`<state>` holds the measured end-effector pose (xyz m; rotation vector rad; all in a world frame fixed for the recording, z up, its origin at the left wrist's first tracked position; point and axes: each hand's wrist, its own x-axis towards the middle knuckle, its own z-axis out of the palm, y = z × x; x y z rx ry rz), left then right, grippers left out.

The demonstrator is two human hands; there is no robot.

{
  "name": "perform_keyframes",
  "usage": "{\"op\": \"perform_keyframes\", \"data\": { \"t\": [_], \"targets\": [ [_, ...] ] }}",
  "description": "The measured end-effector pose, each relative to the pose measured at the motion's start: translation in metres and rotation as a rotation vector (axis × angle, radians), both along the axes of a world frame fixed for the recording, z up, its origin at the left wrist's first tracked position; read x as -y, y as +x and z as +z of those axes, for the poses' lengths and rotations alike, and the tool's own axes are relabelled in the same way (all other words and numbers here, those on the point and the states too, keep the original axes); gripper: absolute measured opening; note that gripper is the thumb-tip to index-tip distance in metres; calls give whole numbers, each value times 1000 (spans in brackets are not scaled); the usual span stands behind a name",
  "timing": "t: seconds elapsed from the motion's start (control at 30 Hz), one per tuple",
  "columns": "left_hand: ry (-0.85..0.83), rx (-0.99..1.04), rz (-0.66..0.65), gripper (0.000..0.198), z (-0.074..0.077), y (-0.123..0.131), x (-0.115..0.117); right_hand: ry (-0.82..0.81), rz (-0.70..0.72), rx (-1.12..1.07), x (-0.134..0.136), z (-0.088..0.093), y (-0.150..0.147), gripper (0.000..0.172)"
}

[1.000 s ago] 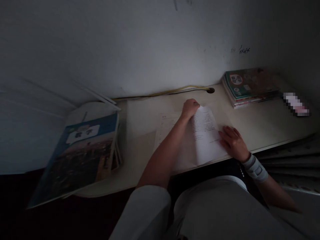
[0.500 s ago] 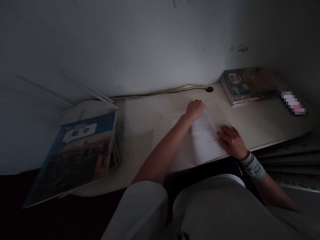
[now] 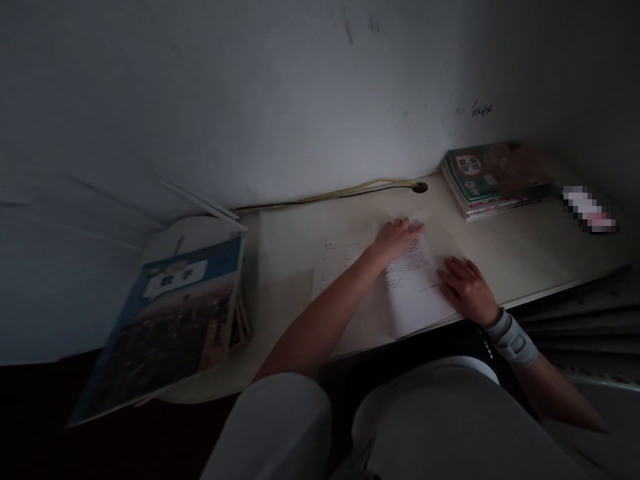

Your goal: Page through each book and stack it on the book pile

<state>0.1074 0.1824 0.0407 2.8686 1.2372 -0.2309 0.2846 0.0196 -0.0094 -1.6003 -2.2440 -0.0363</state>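
An open booklet (image 3: 413, 293) with printed pages lies flat on the pale desk (image 3: 285, 267), close to its front edge. Across it reaches my left arm, and my left hand (image 3: 397, 237) rests on the top of the right page with its fingers spread out. That arm covers part of the left page and the fold. My right hand (image 3: 469, 288), with a grey band (image 3: 513, 339) round the wrist, lies flat at the booklet's right edge, fingers stretched and touching the page's side. Neither hand grips anything.
At the left, a large book with a blue cover (image 3: 170, 327) tops a stack that juts past the desk's edge. Several books (image 3: 495, 173) are piled at the back right, beside a blurred-out phone-like object (image 3: 590, 210). Cables (image 3: 340, 191) run along the wall to a hole (image 3: 420, 187).
My left hand has gone from curled fingers at the page's top to spread fingers lying on it. The right hand stays at the booklet's edge. The view has shifted slightly.
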Motion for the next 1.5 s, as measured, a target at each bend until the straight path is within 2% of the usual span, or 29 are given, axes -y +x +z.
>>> {"op": "perform_keyframes", "data": {
  "t": [0.2, 0.47, 0.57, 0.67, 0.73, 0.83, 0.93, 1.03, 1.13, 1.23, 1.37, 1.5],
  "targets": [
    [25, 50, 101, 51, -3, 6, -5, 24, 9, 6, 0, -3, 0, 30],
    [-175, 478, 119, 38, -11, -18, -38, 20, 10, 5, -1, -3, 1, 30],
    [-58, 691, 261, 32, -12, -33, -42, 22, 10, 9, 0, -3, 0, 30],
    [103, 912, 467, 39, -22, -47, -26, 29, 5, 1, 1, -5, -2, 30],
    [39, 1003, 542, 54, -36, -50, -1, 47, -27, -25, 0, -6, -3, 32],
    [-121, 1051, 474, 67, -57, -41, 42, 79, -99, -123, -5, -6, 5, 34],
    [-111, 1038, 439, 65, -65, -27, 71, 59, -154, -230, -13, -2, 23, 39],
    [-44, 925, 444, 65, -62, -16, 76, -27, -154, -241, -17, 2, 42, 44],
    [29, 819, 415, 58, -58, -14, 74, -86, -78, -239, -15, 4, 47, 47],
    [49, 825, 392, 53, -57, -18, 74, -112, 67, -248, -7, 8, 34, 57],
    [-18, 932, 415, 53, -60, -27, 76, -199, 295, -124, 2, 20, 4, 80],
    [-65, 1068, 414, 56, -62, -35, 76, -237, 362, 25, 4, 25, -12, 92]
  ]
}}
